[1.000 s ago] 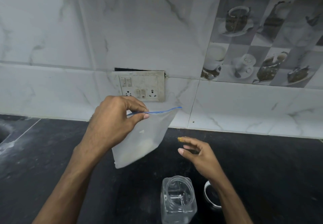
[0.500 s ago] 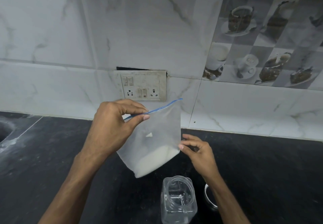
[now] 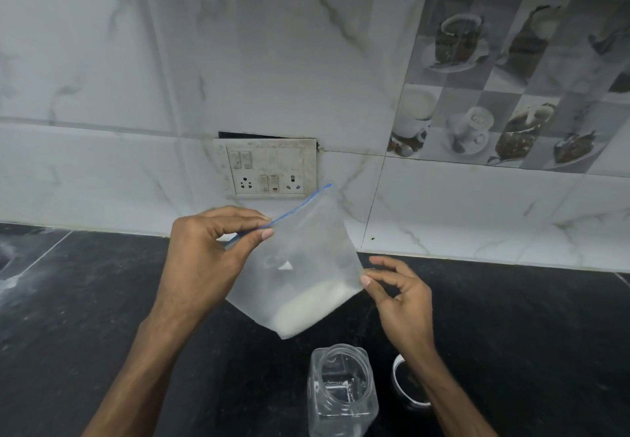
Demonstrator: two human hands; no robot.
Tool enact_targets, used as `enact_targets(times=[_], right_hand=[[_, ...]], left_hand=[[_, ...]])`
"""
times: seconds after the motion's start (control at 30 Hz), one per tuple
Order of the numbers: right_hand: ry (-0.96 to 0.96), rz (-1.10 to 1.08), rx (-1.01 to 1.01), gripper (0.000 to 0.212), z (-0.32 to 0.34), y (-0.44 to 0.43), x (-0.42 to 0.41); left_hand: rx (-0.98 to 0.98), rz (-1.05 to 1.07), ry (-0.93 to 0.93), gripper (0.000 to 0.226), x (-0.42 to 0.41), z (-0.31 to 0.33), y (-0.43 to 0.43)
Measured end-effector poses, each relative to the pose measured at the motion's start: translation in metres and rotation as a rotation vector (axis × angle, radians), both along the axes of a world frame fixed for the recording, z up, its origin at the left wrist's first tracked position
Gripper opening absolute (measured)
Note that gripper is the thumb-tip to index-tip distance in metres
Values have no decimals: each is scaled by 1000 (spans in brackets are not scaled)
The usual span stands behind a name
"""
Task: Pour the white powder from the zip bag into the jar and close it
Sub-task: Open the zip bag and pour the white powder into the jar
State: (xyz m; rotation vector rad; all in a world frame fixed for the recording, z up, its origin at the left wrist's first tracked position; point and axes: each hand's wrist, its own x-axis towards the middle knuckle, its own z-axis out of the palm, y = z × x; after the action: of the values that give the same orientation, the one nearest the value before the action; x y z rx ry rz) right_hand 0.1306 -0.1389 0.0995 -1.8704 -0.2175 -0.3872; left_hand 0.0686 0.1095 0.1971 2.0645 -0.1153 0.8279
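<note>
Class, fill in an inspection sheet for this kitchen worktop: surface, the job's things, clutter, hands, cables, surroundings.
Surface: black stone worktop, with pale smears at its far left.
Job's things: zip bag held up above the worktop; white powder settled in its lowest corner; clear jar standing open below the bag; lid right of the jar, partly behind the right forearm.
Clutter: nothing seen.
Hands: left hand pinches the bag's blue zip edge; right hand at the bag's lower right edge, grip unclear.
Cables: nothing seen.
Surroundings: marbled wall tiles, switch-and-socket plate, cup-picture tiles.
</note>
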Motion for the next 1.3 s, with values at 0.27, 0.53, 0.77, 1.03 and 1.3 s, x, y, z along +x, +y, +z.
enact_targets(times=[0.27,0.53,0.77,1.03,1.3], right_hand=[[-14,-11,-3,33,13,-7,3],[-58,-55,-36,35,22,-15,8],[-54,-78,-5,28,34,-27,9],[-38,-121,36,13,38,-32,10],[51,-40,77,27,38,-37,5]], left_hand=[[-58,23,-23,21,-2,-19,-5],[-92,33,-51,23,-4,-37,-9],[-164,28,-61,22,-6,-47,-17],[-213,3,-70,27,-6,-51,-26],[-243,-7,-73,28,-7,-54,-27]])
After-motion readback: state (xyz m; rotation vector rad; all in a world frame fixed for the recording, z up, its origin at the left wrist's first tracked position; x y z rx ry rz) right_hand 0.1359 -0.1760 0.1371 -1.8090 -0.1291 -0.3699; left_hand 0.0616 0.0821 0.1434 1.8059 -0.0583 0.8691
